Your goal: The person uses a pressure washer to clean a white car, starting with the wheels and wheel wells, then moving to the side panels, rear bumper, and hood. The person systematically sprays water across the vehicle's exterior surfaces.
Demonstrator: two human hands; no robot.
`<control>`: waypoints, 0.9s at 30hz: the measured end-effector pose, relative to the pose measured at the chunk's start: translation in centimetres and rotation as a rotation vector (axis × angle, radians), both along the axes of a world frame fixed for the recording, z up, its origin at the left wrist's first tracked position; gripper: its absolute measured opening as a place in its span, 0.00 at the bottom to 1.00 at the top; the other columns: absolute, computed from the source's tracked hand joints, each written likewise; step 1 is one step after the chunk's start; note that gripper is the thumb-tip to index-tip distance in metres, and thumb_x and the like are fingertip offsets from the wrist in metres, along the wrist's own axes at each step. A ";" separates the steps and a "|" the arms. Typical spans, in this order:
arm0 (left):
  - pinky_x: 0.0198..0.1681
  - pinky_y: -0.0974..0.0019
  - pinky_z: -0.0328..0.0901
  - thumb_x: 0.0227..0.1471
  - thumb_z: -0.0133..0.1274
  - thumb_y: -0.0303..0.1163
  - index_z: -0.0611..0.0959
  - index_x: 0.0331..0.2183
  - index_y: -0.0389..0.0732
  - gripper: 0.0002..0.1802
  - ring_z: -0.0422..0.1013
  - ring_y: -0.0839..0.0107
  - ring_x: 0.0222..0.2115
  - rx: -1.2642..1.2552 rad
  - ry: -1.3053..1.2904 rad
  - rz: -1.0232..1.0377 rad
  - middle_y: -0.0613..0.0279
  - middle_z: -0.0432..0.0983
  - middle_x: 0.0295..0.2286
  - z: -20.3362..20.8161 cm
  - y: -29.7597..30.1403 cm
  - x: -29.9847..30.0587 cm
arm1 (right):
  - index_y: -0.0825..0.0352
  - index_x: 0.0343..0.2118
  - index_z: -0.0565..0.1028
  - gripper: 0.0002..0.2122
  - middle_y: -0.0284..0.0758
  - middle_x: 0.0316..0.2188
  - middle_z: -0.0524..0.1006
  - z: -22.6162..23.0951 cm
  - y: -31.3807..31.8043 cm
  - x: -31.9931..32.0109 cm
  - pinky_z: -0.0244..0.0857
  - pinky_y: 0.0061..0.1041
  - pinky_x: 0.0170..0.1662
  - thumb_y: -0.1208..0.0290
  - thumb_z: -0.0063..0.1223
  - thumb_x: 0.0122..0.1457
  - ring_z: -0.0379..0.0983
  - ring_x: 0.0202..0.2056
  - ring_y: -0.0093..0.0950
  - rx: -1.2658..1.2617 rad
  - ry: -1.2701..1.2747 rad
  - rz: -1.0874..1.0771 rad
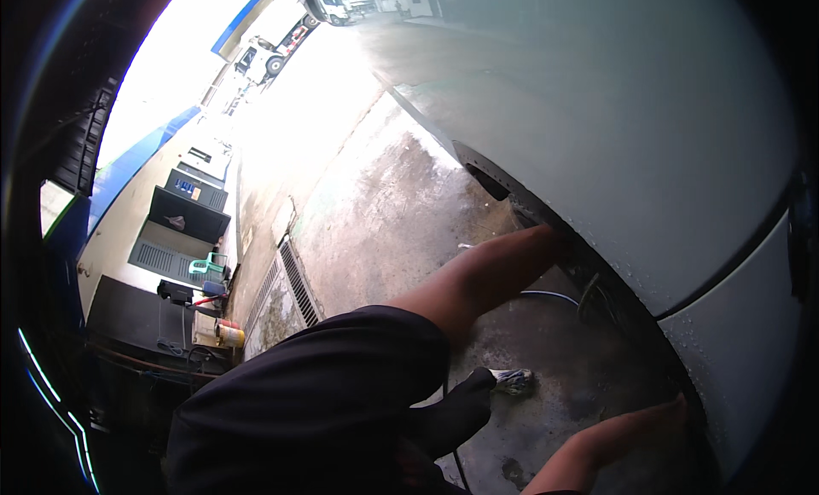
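A large pale vehicle panel (614, 137), dotted with water drops, fills the right side, its dark lower edge (631, 295) running diagonally down. My left forearm (486, 277) comes out of a dark sleeve and reaches to this edge. There my left hand is hidden in shadow, so its fingers do not show. Closer to me, my right forearm (601, 448) reaches the same edge, and the fingers of my right hand are lost behind it. A thin pale hose or cable (553, 294) curves on the floor between my arms. Whether either hand holds anything cannot be seen.
Near a dark-clad leg (461, 414), a crumpled grey-white thing (514, 382) lies on the wet concrete floor (392, 214). A metal drain grate (297, 282) crosses the floor. Along the left wall stand dark cabinets (188, 209) and a green plastic stool (206, 263). A truck (260, 60) is parked far off.
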State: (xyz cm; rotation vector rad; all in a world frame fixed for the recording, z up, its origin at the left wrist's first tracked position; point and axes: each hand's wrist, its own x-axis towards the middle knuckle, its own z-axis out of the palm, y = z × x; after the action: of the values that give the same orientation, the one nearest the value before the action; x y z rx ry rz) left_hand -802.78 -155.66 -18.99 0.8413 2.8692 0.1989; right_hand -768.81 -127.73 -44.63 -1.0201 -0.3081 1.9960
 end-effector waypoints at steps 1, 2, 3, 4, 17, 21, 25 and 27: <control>0.39 0.44 0.72 0.53 0.61 0.47 0.70 0.53 0.42 0.32 0.78 0.42 0.39 -0.024 0.004 0.017 0.45 0.81 0.35 0.3 -1.7 -0.1 | 0.72 0.58 0.72 0.26 0.49 0.58 0.74 -2.4 -0.4 -0.8 0.67 0.51 0.61 0.52 0.34 0.74 0.73 0.55 0.42 -0.034 0.022 0.018; 0.39 0.44 0.72 0.53 0.61 0.47 0.70 0.53 0.42 0.32 0.78 0.42 0.39 -0.043 0.010 0.028 0.45 0.81 0.35 0.8 -3.2 0.1 | 0.72 0.58 0.72 0.26 0.49 0.57 0.74 -5.1 -0.6 -1.3 0.67 0.51 0.61 0.52 0.34 0.74 0.74 0.55 0.42 -0.079 0.042 0.029; 0.39 0.44 0.72 0.53 0.61 0.46 0.70 0.53 0.42 0.32 0.78 0.42 0.39 -0.056 0.027 0.007 0.45 0.81 0.35 1.8 -3.4 0.1 | 0.72 0.58 0.72 0.26 0.49 0.57 0.74 -7.9 -0.2 -1.3 0.67 0.51 0.60 0.52 0.34 0.74 0.74 0.54 0.42 -0.114 0.075 -0.004; 0.39 0.44 0.72 0.52 0.62 0.46 0.70 0.53 0.42 0.32 0.78 0.42 0.38 -0.022 0.036 -0.085 0.45 0.81 0.35 3.0 -0.9 -0.5 | 0.72 0.58 0.72 0.26 0.49 0.57 0.74 -9.6 2.8 0.0 0.68 0.51 0.60 0.52 0.34 0.74 0.74 0.54 0.42 -0.108 0.122 -0.095; 0.35 0.44 0.73 0.51 0.64 0.45 0.69 0.52 0.43 0.33 0.79 0.40 0.36 0.336 -0.160 -0.261 0.45 0.82 0.32 8.8 -9.1 7.0 | 0.52 0.49 0.72 0.16 0.29 0.31 0.78 11.2 -41.2 24.0 0.72 0.39 0.36 0.49 0.55 0.66 0.76 0.30 0.27 -0.469 -0.693 0.272; 0.32 0.42 0.72 0.50 0.65 0.44 0.68 0.46 0.43 0.28 0.79 0.39 0.33 0.414 -0.277 -0.235 0.45 0.81 0.30 11.9 -17.1 11.7 | 0.54 0.54 0.69 0.19 0.31 0.32 0.77 15.9 -55.0 30.8 0.73 0.37 0.31 0.48 0.49 0.69 0.76 0.29 0.28 -0.421 -0.972 0.329; 0.32 0.43 0.73 0.54 0.62 0.41 0.68 0.48 0.43 0.26 0.79 0.41 0.32 0.387 -0.218 -0.319 0.47 0.79 0.35 13.5 -28.1 13.4 | 0.54 0.56 0.70 0.20 0.32 0.32 0.77 22.2 -65.8 28.6 0.74 0.36 0.30 0.47 0.47 0.69 0.77 0.29 0.27 -0.271 -1.079 0.370; 0.31 0.45 0.73 0.55 0.61 0.40 0.67 0.50 0.44 0.26 0.79 0.43 0.31 0.376 -0.164 -0.362 0.47 0.79 0.35 16.5 -33.5 13.4 | 0.55 0.56 0.71 0.20 0.32 0.32 0.78 25.1 -68.8 25.6 0.74 0.33 0.28 0.49 0.51 0.68 0.77 0.28 0.26 -0.202 -0.960 0.299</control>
State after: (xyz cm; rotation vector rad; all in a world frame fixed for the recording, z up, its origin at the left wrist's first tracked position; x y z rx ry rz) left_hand -789.36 -189.15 -2.46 1.3208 2.5062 0.7386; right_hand -743.22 -196.53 -19.49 -2.1291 -0.8116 1.6596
